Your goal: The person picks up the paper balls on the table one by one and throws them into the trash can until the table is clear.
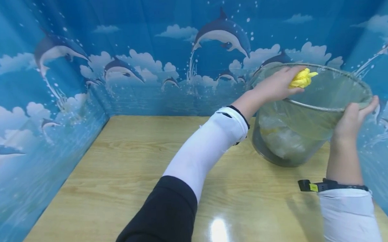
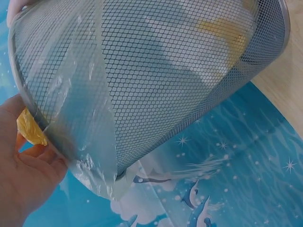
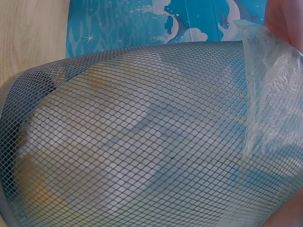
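Observation:
A wire mesh wastebasket [image 1: 278,139] with a thin translucent plastic liner [image 2: 90,142] folded over its rim stands tilted at the right of the table. My left hand [image 1: 280,83] is at the near-left part of the rim and holds a crumpled yellow wad [image 1: 301,78], perhaps a plastic bag, over the opening. In the left wrist view the yellow wad [image 2: 31,127] shows between thumb and fingers. My right hand [image 1: 349,121] grips the right side of the rim, thumb on the near side. Whitish and yellow-orange contents [image 3: 123,123] show blurred through the mesh.
A light wood-grain table [image 1: 125,173] lies under the basket. Blue curtains [image 1: 165,36] printed with dolphins and clouds hang close along its back and sides. A black strap [image 1: 334,186] circles the right wrist.

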### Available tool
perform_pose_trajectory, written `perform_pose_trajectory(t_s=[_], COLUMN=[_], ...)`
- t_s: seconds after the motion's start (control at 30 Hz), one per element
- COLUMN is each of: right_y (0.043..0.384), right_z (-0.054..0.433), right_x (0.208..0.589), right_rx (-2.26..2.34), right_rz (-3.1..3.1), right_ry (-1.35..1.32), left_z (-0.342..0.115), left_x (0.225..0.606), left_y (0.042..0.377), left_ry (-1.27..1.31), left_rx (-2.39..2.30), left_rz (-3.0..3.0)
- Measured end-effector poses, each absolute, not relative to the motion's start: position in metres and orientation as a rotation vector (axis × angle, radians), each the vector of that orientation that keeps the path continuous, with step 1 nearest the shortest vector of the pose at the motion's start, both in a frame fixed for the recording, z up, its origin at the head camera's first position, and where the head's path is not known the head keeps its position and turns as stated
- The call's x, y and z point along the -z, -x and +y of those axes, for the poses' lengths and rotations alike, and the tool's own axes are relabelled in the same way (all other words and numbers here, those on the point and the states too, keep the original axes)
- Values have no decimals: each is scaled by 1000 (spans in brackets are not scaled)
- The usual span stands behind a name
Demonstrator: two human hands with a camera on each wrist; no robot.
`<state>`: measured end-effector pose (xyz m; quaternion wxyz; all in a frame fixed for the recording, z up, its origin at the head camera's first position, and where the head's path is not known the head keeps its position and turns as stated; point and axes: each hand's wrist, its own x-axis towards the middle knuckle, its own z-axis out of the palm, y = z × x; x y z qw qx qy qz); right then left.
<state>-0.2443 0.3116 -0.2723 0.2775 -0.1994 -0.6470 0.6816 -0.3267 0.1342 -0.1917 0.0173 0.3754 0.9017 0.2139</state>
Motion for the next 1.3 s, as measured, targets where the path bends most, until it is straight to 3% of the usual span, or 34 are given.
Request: perform_pose_trajectory(t_s=[0.63,1.3], right_y=[246,244], right_z=[313,311], right_x=[273,273], right_rx=[-1825,-1804], right_rz=[-1698,-1734], right_ry=[501,519], left_z=[149,108], left_x=[193,200], left_y=[316,314], left_ry=[-1127,-1141], left_rx=[-587,-444], left_rz=[2794,3012])
